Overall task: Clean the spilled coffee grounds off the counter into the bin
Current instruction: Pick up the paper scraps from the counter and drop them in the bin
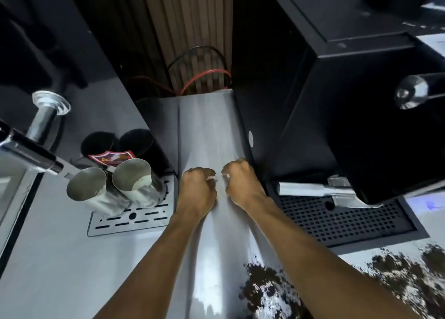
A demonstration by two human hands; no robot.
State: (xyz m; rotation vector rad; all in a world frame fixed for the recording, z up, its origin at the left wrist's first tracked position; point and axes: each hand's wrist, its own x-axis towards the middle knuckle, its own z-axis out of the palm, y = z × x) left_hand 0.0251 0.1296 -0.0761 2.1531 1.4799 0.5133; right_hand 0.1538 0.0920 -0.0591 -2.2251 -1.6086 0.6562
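Coffee grounds (265, 287), where do they lie?

Dark and wet-looking, in a clump on the steel worktop (212, 130) at the near right, just beside the right forearm. A second patch (409, 277) spreads further right, near the picture's edge.

And the hands?

Both are out over the middle of the worktop, farther off than the grounds and well apart from them. The left hand (197, 188) and the right hand (240, 179) are clenched into fists, knuckles up, close together but not touching.

Holding anything?

Nothing I can make out. There are pale flecks at the curled fingertips, and I cannot tell whether those are nails or some small scrap.

What stands around them?

To the left, two steel jugs (86, 188) lean mouth-first toward the camera on a slotted drip tray (130, 220). To the right, a black machine (361, 126) hangs over a black perforated tray (342, 217). At the far end of the worktop, red and black cables (207, 77) loop in front of a slatted wall.
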